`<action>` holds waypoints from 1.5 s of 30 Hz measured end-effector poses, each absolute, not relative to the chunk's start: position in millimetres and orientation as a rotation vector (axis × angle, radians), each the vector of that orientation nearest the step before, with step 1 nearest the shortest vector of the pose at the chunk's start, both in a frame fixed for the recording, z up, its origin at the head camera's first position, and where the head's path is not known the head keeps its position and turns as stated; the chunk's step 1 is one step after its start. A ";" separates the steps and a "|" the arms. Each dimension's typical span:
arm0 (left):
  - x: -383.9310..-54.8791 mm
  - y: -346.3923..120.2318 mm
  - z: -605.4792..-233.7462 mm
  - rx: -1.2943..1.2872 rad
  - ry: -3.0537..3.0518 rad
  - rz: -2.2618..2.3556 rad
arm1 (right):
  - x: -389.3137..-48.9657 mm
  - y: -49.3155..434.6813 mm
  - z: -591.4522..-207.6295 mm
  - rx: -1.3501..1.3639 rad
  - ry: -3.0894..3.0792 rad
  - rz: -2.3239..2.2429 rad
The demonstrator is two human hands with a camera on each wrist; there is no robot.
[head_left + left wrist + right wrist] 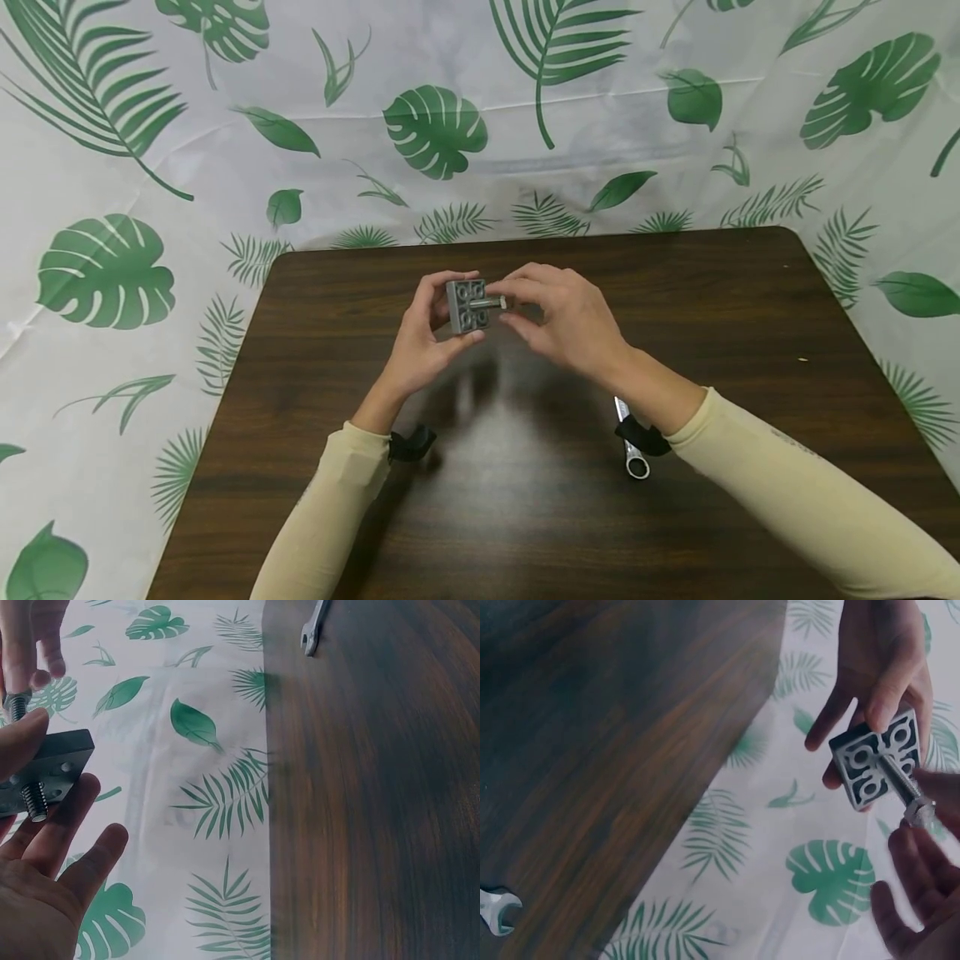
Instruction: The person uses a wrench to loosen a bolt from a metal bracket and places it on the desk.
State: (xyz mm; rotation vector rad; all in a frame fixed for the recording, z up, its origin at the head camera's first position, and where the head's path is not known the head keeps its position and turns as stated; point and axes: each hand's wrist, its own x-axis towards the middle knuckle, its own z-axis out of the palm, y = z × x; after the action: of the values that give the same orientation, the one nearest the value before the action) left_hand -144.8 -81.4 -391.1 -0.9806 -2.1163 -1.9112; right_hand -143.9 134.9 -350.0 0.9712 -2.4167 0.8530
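My left hand (416, 354) grips a square grey metal block (462, 319) by its edges, thumb on the near side and fingers on the far side. From the middle of the block's recessed face a bolt (487, 304) sticks out toward the right. My right hand (573, 321) pinches that bolt near its head, thumb below and forefinger above. In the left wrist view the threaded end of the bolt (34, 801) pokes out past the block's other face. The right wrist view shows round hollows in the block (861, 757) around the bolt.
A combination wrench (637, 465) lies on the dark wooden table (525, 517) below my right wrist, partly covered by a black strap (642, 437). A white cloth with green leaves (337, 183) hangs behind the table. A small pale scrap (803, 360) lies at the right.
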 end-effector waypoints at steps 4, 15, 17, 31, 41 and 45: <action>-145.6 -81.3 -391.4 -0.979 -2.115 -1.904 | -142.2 134.3 -348.8 0.800 -2.577 0.858; -144.9 -81.5 -392.1 -0.966 -2.122 -1.928 | -144.5 134.4 -348.2 0.980 -2.484 0.871; -145.0 -81.4 -391.8 -0.971 -2.119 -1.924 | -143.7 134.8 -348.3 0.961 -2.489 0.876; -149.0 -82.9 -398.7 -0.958 -2.115 -1.918 | -144.5 135.0 -348.3 0.933 -2.498 0.876; -146.2 -82.2 -392.1 -0.959 -2.124 -1.912 | -142.5 134.6 -346.0 0.680 -2.715 0.909; -146.8 -82.0 -392.5 -0.958 -2.126 -1.911 | -143.9 135.2 -346.3 0.798 -2.641 0.917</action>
State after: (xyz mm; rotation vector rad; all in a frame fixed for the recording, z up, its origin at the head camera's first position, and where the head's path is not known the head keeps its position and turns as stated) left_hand -146.8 -82.0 -392.5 -0.9585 -2.1256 -1.9110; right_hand -143.9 135.2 -346.3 0.7985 -2.6411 0.9167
